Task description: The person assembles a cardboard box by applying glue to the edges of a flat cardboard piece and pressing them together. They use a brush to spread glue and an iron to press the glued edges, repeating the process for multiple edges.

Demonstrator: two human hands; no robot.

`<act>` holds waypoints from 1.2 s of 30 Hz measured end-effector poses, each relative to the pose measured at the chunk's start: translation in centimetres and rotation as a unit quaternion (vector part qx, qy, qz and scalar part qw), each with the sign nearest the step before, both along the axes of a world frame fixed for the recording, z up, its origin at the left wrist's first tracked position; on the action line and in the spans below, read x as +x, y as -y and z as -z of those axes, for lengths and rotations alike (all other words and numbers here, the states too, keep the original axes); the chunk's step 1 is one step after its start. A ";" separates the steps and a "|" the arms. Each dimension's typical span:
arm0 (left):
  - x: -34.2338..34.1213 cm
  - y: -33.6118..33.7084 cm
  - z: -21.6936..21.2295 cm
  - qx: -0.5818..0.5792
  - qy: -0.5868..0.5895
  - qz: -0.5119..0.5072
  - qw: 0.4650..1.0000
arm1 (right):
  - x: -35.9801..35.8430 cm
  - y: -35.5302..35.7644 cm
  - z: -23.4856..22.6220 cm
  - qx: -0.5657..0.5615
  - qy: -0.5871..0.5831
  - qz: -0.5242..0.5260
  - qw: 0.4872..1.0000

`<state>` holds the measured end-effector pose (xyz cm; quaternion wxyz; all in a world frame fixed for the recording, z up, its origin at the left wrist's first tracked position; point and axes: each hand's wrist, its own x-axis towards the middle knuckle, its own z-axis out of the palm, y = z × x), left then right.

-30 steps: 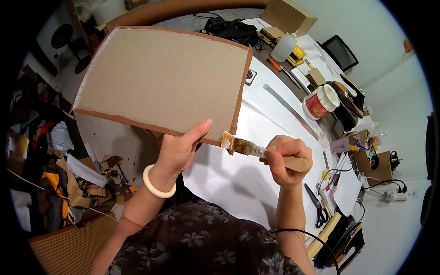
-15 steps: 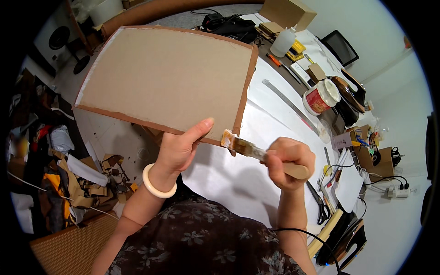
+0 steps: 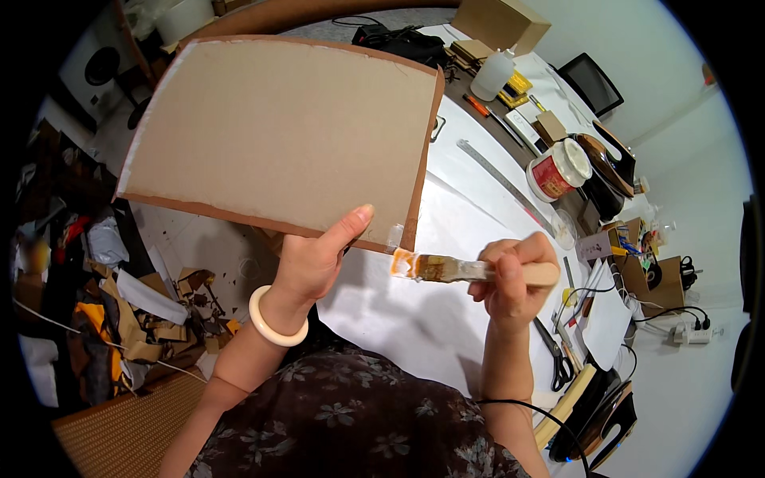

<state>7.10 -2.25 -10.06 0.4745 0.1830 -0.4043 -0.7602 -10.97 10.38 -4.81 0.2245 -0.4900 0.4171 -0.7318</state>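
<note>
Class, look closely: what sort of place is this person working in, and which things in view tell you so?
Probably a craft workshop. A brush sits beside a cardboard sheet, a glue tub and scissors lie on the white table, and cardboard scraps litter the floor.

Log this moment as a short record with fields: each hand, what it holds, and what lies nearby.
left hand: grips the lower edge of a large cardboard sheet, held up over the table
right hand: closed around the handle of a paintbrush
brush tip: at the sheet's lower right corner; contact unclear
wrist: pale bangle on left
table: white
nearby: red-labelled tub, metal ruler, scissors
</note>
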 end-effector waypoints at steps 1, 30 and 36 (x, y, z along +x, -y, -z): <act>0.0 -0.1 -0.1 -0.015 0.006 -0.003 1.000 | 0.3 0.4 0.3 0.003 0.006 0.000 1.000; 0.1 -0.6 -1.2 -0.139 0.053 -0.054 0.987 | -0.4 0.3 -0.3 0.095 0.108 0.016 0.989; 0.4 -0.6 -1.5 -0.131 0.060 -0.048 0.988 | -0.6 0.4 -0.1 0.087 0.052 0.049 0.994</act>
